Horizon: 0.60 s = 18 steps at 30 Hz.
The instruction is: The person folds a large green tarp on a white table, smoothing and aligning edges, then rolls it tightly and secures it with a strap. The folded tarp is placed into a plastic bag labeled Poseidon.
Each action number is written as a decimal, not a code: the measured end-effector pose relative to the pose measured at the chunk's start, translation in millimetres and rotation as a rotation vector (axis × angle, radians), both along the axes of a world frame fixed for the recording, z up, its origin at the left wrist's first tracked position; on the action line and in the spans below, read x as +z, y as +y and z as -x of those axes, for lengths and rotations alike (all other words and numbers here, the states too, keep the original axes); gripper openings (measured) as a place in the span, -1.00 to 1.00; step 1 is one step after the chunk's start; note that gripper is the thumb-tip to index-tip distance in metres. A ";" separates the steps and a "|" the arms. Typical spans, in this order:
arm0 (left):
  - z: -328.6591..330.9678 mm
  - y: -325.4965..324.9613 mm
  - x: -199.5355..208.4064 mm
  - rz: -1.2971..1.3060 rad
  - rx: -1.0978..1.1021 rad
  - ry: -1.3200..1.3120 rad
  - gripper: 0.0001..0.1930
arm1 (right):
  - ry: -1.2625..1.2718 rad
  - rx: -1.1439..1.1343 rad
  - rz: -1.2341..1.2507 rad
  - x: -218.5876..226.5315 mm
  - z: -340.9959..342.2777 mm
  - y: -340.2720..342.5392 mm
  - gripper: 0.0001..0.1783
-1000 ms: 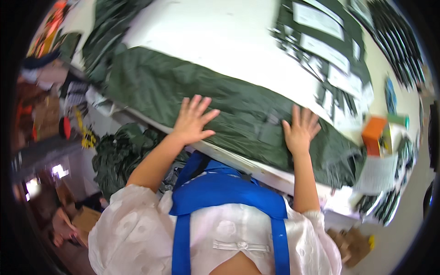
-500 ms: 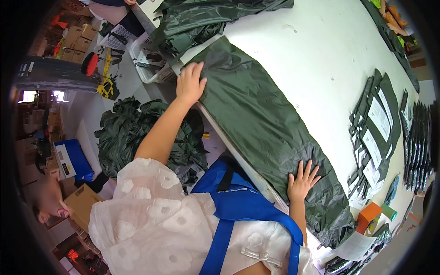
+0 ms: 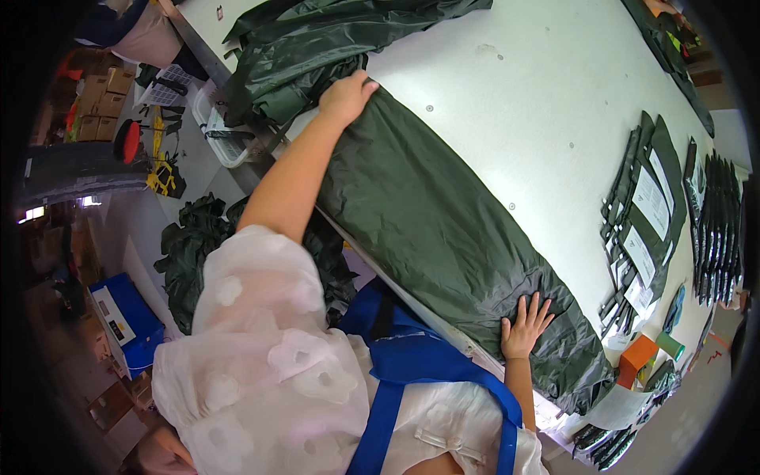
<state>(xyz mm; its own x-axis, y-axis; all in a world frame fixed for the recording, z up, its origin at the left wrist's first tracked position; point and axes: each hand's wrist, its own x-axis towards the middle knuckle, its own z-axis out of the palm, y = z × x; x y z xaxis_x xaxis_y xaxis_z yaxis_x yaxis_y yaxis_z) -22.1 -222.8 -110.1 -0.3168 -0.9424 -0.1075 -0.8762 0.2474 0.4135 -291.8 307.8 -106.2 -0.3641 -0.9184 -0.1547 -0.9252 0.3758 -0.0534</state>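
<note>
A long folded piece of shiny dark green fabric lies along the near edge of the white table. At its far left end my left hand is closed on the top edge, with its fingertips partly hidden. My right hand rests flat on the fabric toward its right end, fingers spread. The cloth looks fairly smooth in the middle and crumpled near the right end. Just beyond my left hand, a heap of the same green fabric sits on the table.
Flat dark packets with white labels lie at the right, beside a row of shiny black packages. An orange box stands at the lower right. Left of the table are a white basket and more green fabric. Another person is at upper left.
My left hand has moved farther away to the fabric's end corner, its fingers now closed. That end is straighter and smoother. My right hand has stayed nearly in place.
</note>
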 end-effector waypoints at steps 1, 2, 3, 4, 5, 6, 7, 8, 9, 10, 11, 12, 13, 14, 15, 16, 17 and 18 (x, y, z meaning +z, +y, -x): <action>-5.0 -3.3 8.1 -0.060 0.018 0.041 -0.61 | -0.014 -0.008 -0.001 1.3 -0.4 -1.5 -0.34; -19.2 5.8 20.4 -0.044 0.021 0.171 -0.60 | -0.048 -0.033 0.011 7.2 -3.0 -7.1 -0.34; -37.3 12.1 19.0 0.072 -0.021 0.174 -0.57 | -0.049 -0.023 0.047 16.5 -4.3 -14.5 -0.35; -53.8 25.9 28.5 0.159 -0.034 0.068 -0.57 | -0.069 -0.053 0.126 20.9 -8.8 -25.0 -0.36; -67.8 43.9 39.5 0.244 -0.047 -0.041 -0.56 | -0.092 -0.084 0.206 25.3 -16.5 -37.0 -0.37; -77.4 65.7 50.2 0.227 -0.003 -0.095 -0.58 | -0.105 0.017 0.310 34.7 -28.3 -59.3 -0.37; -89.0 80.6 47.4 0.189 0.050 -0.139 -0.59 | -0.156 0.112 0.324 48.4 -44.1 -86.2 -0.38; -98.2 85.1 33.8 0.110 0.058 -0.140 -0.60 | -0.187 0.206 0.279 54.5 -58.0 -106.8 -0.37; -110.6 91.0 18.6 0.034 0.078 -0.149 -0.62 | -0.203 0.280 0.176 58.2 -72.0 -129.0 -0.37; -119.5 90.9 8.5 0.026 0.046 -0.157 -0.62 | -0.175 0.304 0.082 47.8 -81.7 -145.5 -0.38; -122.8 89.8 4.7 0.064 0.028 -0.110 -0.62 | -0.138 0.323 -0.010 36.2 -87.4 -156.0 -0.38; -125.5 89.1 2.4 0.102 0.009 -0.064 -0.61 | -0.126 0.315 -0.028 33.1 -88.5 -159.0 -0.38; -127.3 90.8 3.3 0.139 -0.007 -0.019 -0.61 | -0.115 0.310 -0.049 30.7 -89.2 -159.2 -0.39; -126.8 87.9 5.0 0.080 0.038 -0.015 -0.60 | -0.105 0.304 -0.070 29.0 -89.9 -159.3 -0.39; -125.5 82.7 8.7 -0.069 0.084 0.013 -0.58 | -0.100 0.305 -0.071 27.5 -90.4 -159.1 -0.39; -124.4 77.2 15.0 -0.216 0.133 0.041 -0.56 | -0.095 0.309 -0.072 27.2 -90.1 -158.7 -0.39; -120.5 70.4 20.9 -0.363 0.175 0.077 -0.53 | -0.084 0.308 -0.072 27.4 -90.3 -159.6 -0.39; -116.0 65.1 28.8 -0.493 0.190 0.125 -0.49 | -0.067 0.302 -0.076 27.8 -91.8 -161.2 -0.39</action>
<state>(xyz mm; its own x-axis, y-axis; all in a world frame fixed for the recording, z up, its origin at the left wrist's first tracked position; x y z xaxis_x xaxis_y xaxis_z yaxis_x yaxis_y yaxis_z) 93.8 -157.7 -81.3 -0.1845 -0.8318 -0.5235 -0.8231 -0.1602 0.5448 -200.0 146.6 -78.3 -0.0636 -0.9683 -0.2417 -0.9908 0.0902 -0.1004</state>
